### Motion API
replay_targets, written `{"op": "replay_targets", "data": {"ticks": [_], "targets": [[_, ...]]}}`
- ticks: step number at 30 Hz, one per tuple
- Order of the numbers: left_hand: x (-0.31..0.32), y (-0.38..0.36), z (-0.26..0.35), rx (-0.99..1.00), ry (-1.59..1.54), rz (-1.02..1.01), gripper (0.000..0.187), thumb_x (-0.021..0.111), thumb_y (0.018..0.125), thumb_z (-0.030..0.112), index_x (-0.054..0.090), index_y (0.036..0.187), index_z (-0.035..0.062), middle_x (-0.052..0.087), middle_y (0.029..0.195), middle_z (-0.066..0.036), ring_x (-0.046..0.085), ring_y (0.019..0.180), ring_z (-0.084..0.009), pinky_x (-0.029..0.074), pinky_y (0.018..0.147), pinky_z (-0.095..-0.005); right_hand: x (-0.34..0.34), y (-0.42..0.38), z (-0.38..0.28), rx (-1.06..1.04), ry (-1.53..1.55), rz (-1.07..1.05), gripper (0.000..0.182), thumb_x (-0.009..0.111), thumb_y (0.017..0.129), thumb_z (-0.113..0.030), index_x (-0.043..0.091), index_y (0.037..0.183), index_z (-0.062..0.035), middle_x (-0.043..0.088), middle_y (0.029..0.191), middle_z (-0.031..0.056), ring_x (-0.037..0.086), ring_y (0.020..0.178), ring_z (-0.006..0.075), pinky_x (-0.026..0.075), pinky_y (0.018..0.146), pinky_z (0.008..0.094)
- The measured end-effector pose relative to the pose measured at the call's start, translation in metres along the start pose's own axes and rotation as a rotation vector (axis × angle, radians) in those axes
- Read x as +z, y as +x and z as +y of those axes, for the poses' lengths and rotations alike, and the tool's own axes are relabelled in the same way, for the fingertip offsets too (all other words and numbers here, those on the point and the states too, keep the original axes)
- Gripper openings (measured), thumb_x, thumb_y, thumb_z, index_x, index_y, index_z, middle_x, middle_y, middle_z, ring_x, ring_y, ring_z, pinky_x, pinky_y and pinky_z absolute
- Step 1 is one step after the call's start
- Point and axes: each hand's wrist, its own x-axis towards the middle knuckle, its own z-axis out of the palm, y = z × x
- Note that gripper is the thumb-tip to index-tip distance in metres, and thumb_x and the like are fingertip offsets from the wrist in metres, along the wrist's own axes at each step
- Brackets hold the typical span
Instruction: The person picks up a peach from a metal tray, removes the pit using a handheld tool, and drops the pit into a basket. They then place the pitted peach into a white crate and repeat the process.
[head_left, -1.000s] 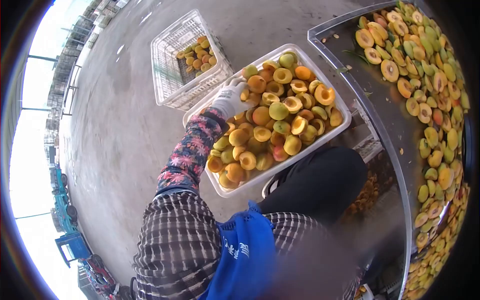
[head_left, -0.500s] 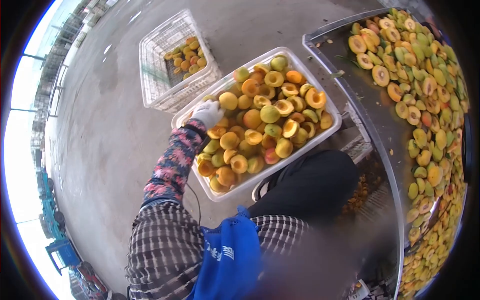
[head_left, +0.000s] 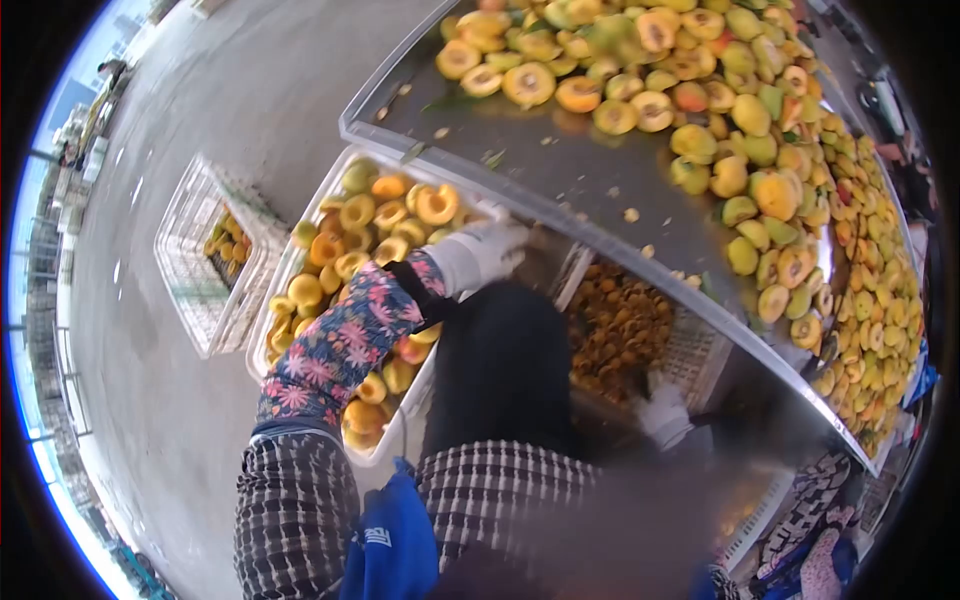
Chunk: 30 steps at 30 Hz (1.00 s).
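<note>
My left hand [head_left: 482,255], in a white glove under a floral sleeve, is at the right end of the white tray [head_left: 262,345], its fingers toward the metal table. Motion blurs the fingers, so I cannot tell whether they hold anything. Halved and whole apricots [head_left: 350,265] fill the tray, partly covered by my forearm. My right hand [head_left: 662,412], also white-gloved, is low under the table edge, blurred, beside a crate [head_left: 705,350] that holds many brown-orange pieces [head_left: 615,335]. A dark blur near the camera hides part of the right arm.
The metal table [head_left: 620,185] carries a large heap of cut apricots [head_left: 770,190] and stands above the crate. A white basket [head_left: 185,260] with some apricots stands on the concrete floor [head_left: 190,400] at left. Another person's patterned sleeve [head_left: 822,565] shows at lower right.
My left hand has moved from the tray's left rim across to its right end. The view has swung right, and my right hand now shows by the crate under the table.
</note>
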Motion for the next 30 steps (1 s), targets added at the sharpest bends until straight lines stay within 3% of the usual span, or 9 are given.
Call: {"op": "replay_targets", "data": {"ticks": [2,3,5,7,9,11,13,15,30], "targets": [[0.01,0.034,0.005,0.182,0.52,-0.423,0.034,0.053,0.087,0.024,0.062,0.117,0.0098,0.065,0.107,-0.018,0.062,0.099,-0.0349,0.048,0.084,-0.0427,-0.011,-0.008,-0.011,-0.102,-0.022,0.123,0.042,0.061,0.084,-0.037,0.06,0.109,-0.002,0.065,0.093,0.0252,0.063,0.087,0.0432,0.051,0.075,0.0493],[0.026,0.044,0.001,0.124,0.424,-0.319,0.036,0.05,0.09,0.025,0.061,0.121,0.0087,0.065,0.11,-0.017,0.062,0.101,-0.0352,0.048,0.088,-0.0439,-0.025,-0.011,-0.025,-0.044,-0.007,0.098,0.039,0.06,0.086,-0.04,0.063,0.102,-0.0044,0.066,0.085,0.0239,0.064,0.081,0.0435,0.052,0.072,0.0499],[0.058,0.06,0.002,0.061,0.251,-0.182,0.039,0.046,0.093,0.026,0.06,0.124,0.0076,0.065,0.113,-0.016,0.062,0.103,-0.0355,0.047,0.092,-0.045,-0.029,-0.006,-0.02,-0.06,0.109,-0.062,0.05,0.058,0.085,-0.046,0.061,0.11,-0.0033,0.066,0.096,0.0251,0.063,0.091,0.0424,0.051,0.079,0.0481],[0.094,0.094,0.031,0.101,0.204,-0.201,0.038,0.046,0.093,0.026,0.06,0.123,0.0078,0.065,0.113,-0.016,0.062,0.103,-0.0354,0.047,0.092,-0.045,0.032,0.004,0.027,-0.199,0.173,0.043,0.059,0.054,0.086,-0.05,0.058,0.12,-0.002,0.063,0.108,0.0279,0.06,0.102,0.0423,0.048,0.088,0.0454],[0.133,0.13,0.053,0.146,0.226,-0.261,0.037,0.046,0.093,0.025,0.06,0.123,0.008,0.065,0.113,-0.016,0.062,0.103,-0.0352,0.047,0.092,-0.0449,-0.013,0.004,0.003,-0.086,0.138,-0.231,0.062,0.053,0.085,-0.052,0.051,0.124,-0.0039,0.063,0.105,0.0284,0.061,0.097,0.0448,0.049,0.083,0.0492],[0.164,0.164,0.062,0.181,0.3,-0.304,0.037,0.046,0.093,0.025,0.06,0.122,0.0081,0.065,0.113,-0.016,0.062,0.102,-0.035,0.048,0.091,-0.0449,0.002,0.006,0.019,-0.203,0.198,-0.118,0.057,0.056,0.086,-0.046,0.053,0.123,-0.0035,0.064,0.096,0.03,0.063,0.079,0.0453,0.051,0.068,0.0507],[0.195,0.184,0.063,0.184,0.373,-0.35,0.036,0.046,0.093,0.025,0.059,0.122,0.0083,0.064,0.113,-0.016,0.062,0.102,-0.0349,0.048,0.091,-0.0448,0.004,0.005,0.027,-0.09,0.046,-0.278,0.057,0.062,0.087,-0.046,0.053,0.125,-0.0046,0.061,0.1,0.0228,0.061,0.07,0.0327,0.048,0.065,0.0441],[0.213,0.193,0.052,0.176,0.415,-0.365,0.036,0.047,0.093,0.025,0.059,0.121,0.0085,0.064,0.113,-0.015,0.062,0.102,-0.0347,0.048,0.091,-0.0448,0.004,0.014,0.035,-0.079,0.06,-0.306,0.059,0.063,0.087,-0.047,0.051,0.126,-0.0052,0.061,0.102,0.0225,0.061,0.071,0.0329,0.048,0.066,0.0439],[0.208,0.189,0.026,0.154,0.415,-0.35,0.031,0.047,0.093,0.024,0.059,0.117,0.0098,0.062,0.111,-0.014,0.062,0.099,-0.0336,0.05,0.088,-0.0444,0.01,0.045,0.05,-0.072,0.101,-0.331,0.075,0.068,0.081,-0.05,0.041,0.139,-0.0097,0.056,0.119,0.0204,0.06,0.086,0.0344,0.048,0.07,0.0424]]}}
